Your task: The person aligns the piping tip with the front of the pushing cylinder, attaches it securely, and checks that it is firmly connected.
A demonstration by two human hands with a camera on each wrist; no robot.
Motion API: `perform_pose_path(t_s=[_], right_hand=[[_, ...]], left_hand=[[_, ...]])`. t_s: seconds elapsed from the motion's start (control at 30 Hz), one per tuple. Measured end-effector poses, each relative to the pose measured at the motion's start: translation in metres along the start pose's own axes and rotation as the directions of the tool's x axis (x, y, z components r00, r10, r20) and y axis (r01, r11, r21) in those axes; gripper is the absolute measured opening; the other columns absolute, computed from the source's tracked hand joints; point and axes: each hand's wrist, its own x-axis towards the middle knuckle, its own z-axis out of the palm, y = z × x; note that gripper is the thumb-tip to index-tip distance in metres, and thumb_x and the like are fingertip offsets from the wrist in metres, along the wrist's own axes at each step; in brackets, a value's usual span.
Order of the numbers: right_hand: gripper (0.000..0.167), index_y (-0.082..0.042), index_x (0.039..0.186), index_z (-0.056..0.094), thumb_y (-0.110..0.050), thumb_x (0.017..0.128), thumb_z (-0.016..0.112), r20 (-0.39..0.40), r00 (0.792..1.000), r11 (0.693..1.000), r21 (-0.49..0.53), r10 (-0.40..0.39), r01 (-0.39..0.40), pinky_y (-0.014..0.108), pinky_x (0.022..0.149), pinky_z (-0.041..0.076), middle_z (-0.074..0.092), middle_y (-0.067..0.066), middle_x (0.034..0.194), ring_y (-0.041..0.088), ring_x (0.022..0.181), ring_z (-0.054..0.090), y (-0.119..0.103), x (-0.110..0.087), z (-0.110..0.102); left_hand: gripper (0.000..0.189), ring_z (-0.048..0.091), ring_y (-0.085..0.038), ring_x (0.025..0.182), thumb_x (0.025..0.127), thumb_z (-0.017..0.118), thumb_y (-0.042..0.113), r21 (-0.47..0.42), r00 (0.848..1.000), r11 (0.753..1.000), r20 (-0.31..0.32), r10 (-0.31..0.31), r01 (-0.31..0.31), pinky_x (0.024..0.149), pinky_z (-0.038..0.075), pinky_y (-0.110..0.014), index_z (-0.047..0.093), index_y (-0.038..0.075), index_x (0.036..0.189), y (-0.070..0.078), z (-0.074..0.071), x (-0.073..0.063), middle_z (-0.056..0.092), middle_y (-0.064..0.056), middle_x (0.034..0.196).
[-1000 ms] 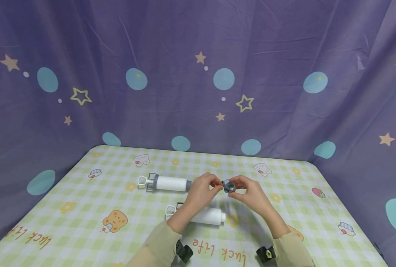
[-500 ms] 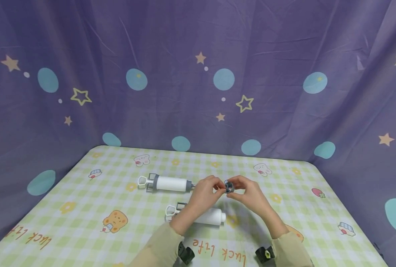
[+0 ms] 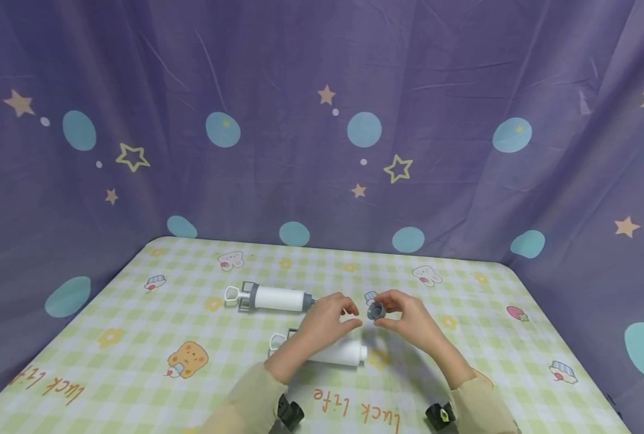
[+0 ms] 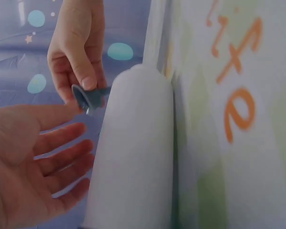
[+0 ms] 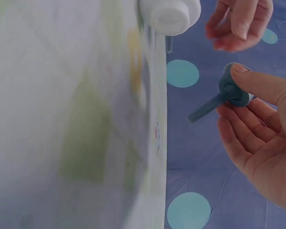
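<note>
My right hand point(image 3: 410, 314) pinches a grey funnel-shaped nozzle cap point(image 3: 376, 311) between thumb and fingers, above the table. In the right wrist view a thin straight spout point(image 5: 206, 109) sticks out from the cap. Its wide hollow end point(image 4: 81, 97) is turned toward my left hand point(image 3: 328, 322), whose fingers are loosely bent, apart from the cap and holding nothing. Under the left forearm lies a white syringe-like barrel point(image 3: 340, 351) with a bare white threaded end. Behind it lies a second white barrel point(image 3: 279, 298), with a grey collar and a thin tip partly hidden by the left hand.
Each barrel has a white loop handle point(image 3: 232, 293) and a grey frame point(image 3: 247, 296) at its left end. A green checked cloth point(image 3: 137, 337) covers the table. Purple curtains point(image 3: 311, 138) stand behind and at the sides.
My left fingers were at the cap's rim and have drawn away to the left, letting go. The right hand stays nearly in place, and the cap's hollow end now shows fully.
</note>
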Motion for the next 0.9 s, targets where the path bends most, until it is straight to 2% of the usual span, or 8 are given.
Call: perform_pose_path(t_s=[0.13, 0.23, 0.37, 0.47, 0.73, 0.9], right_hand=[[0.038, -0.011, 0.110, 0.061, -0.015, 0.074, 0.074, 0.007, 1.000, 1.000, -0.030, 0.001, -0.001, 0.043, 0.082, 0.049, 0.065, 0.000, 0.103, 0.022, 0.093, 0.062, 0.004, -0.001, -0.001], [0.038, -0.011, 0.110, 0.061, -0.013, 0.074, 0.074, 0.023, 1.000, 0.999, -0.051, -0.009, 0.010, 0.042, 0.082, 0.049, 0.065, 0.000, 0.102, 0.022, 0.092, 0.062, 0.006, -0.003, 0.000], [0.037, -0.008, 0.109, 0.061, -0.013, 0.075, 0.074, 0.041, 0.999, 0.998, -0.059, -0.015, 0.018, 0.042, 0.081, 0.049, 0.065, 0.001, 0.101, 0.022, 0.092, 0.062, 0.009, -0.006, 0.000], [0.038, -0.006, 0.110, 0.060, -0.016, 0.075, 0.073, 0.050, 0.999, 0.998, -0.053, -0.012, 0.015, 0.041, 0.081, 0.049, 0.064, 0.001, 0.102, 0.021, 0.092, 0.062, 0.012, -0.008, 0.000], [0.040, -0.005, 0.112, 0.060, -0.013, 0.075, 0.073, 0.058, 0.998, 0.999, -0.052, -0.008, 0.011, 0.038, 0.081, 0.049, 0.064, 0.002, 0.103, 0.020, 0.091, 0.062, 0.014, -0.009, 0.000], [0.039, -0.006, 0.112, 0.060, -0.014, 0.076, 0.073, 0.064, 0.998, 0.998, -0.056, -0.004, 0.008, 0.042, 0.081, 0.049, 0.064, 0.003, 0.104, 0.022, 0.092, 0.062, 0.014, -0.009, 0.000]], left_hand=[[0.027, 0.058, -0.013, 0.082, 0.080, 0.067, 0.036, 0.057, 0.997, 0.998, 0.077, 0.023, -0.028, 0.072, 0.047, -0.027, 0.067, 0.013, 0.094, -0.006, -0.001, -0.005, 0.062, 0.001, 0.092], [0.035, 0.059, -0.013, 0.086, 0.078, 0.067, 0.043, 0.085, 0.988, 0.994, 0.142, 0.054, -0.066, 0.076, 0.047, -0.028, 0.067, 0.014, 0.099, -0.011, -0.002, -0.009, 0.062, 0.002, 0.096], [0.044, 0.059, -0.011, 0.087, 0.075, 0.068, 0.048, 0.096, 0.963, 0.982, 0.233, 0.135, -0.161, 0.075, 0.046, -0.023, 0.065, 0.015, 0.104, -0.016, -0.002, -0.013, 0.062, 0.002, 0.098], [0.046, 0.058, -0.010, 0.086, 0.072, 0.071, 0.047, 0.098, 0.944, 0.971, 0.273, 0.185, -0.219, 0.074, 0.045, -0.020, 0.065, 0.015, 0.105, -0.018, -0.002, -0.015, 0.062, 0.003, 0.098], [0.047, 0.055, -0.008, 0.092, 0.067, 0.076, 0.040, 0.137, 0.925, 0.964, 0.340, 0.172, -0.230, 0.083, 0.043, -0.024, 0.063, 0.021, 0.108, -0.019, -0.004, -0.018, 0.060, 0.005, 0.104], [0.047, 0.055, -0.005, 0.084, 0.066, 0.076, 0.031, 0.124, 0.923, 0.968, 0.347, 0.165, -0.219, 0.075, 0.043, -0.021, 0.062, 0.022, 0.110, -0.020, -0.003, -0.020, 0.061, 0.007, 0.099]])
